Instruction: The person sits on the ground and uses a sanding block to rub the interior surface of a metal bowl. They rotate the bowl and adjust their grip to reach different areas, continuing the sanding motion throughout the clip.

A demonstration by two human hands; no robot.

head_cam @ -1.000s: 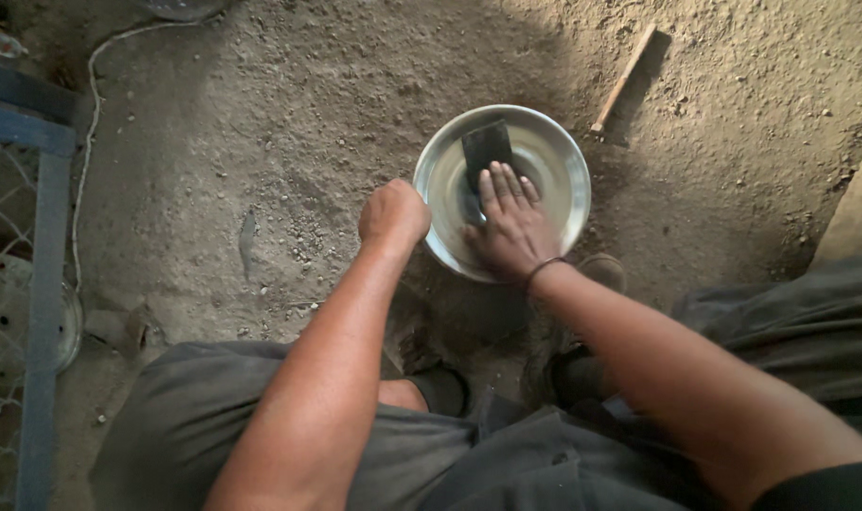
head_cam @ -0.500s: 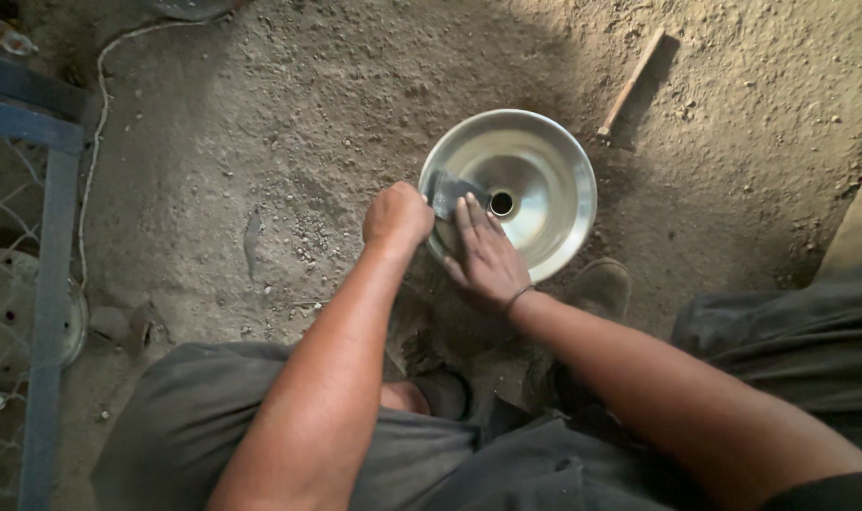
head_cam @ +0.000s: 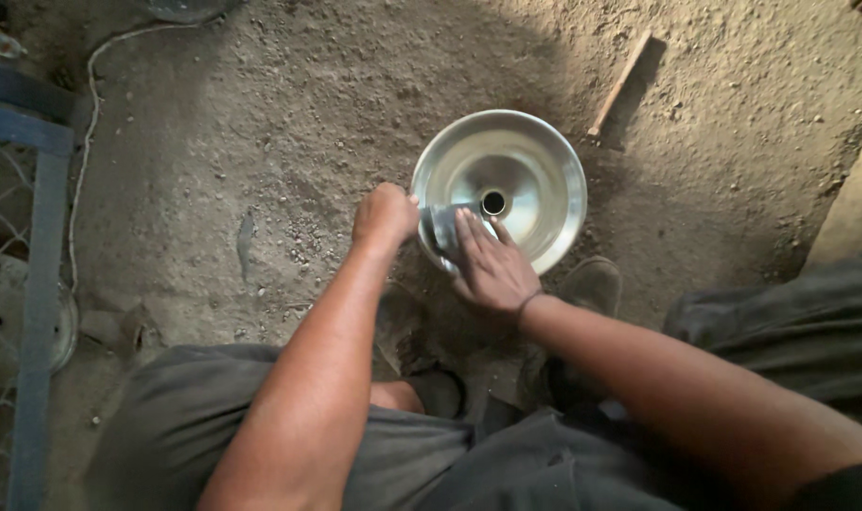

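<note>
A: Head view, quick pass. We see the left hand fisted, fingers curled together and clamped on the near-left rim of the shiny metal bowl. Agree?

B: Agree. The bowl sits on the dirt floor, just beyond both sets of fingertips, with a round hole at its centre, just past the right fingertips.

A: Right hand next. We log it as flat, palm down, fingers straight and close together, pressing a dark grey pad against the bowl's inner wall (sandpaper or cloth, we cannot tell which).

B: Yes. The pad lies under the right fingertips and touches the left knuckles' side; so the two hands are just beside each other at the bowl's near edge.

A: A thin band sits on the right wrist, behind the fingers.

B: Surroundings: a wooden stick lies well beyond the fingers, past the bowl's far-right rim, apart from it. A pale cord runs far to the left of the left fingers, near a blue metal frame with wire mesh.

A: We also note a dark shoe just right of the right hand, under the bowl's near edge, and grey trousers below both forearms.

B: Done, we move on.
</note>
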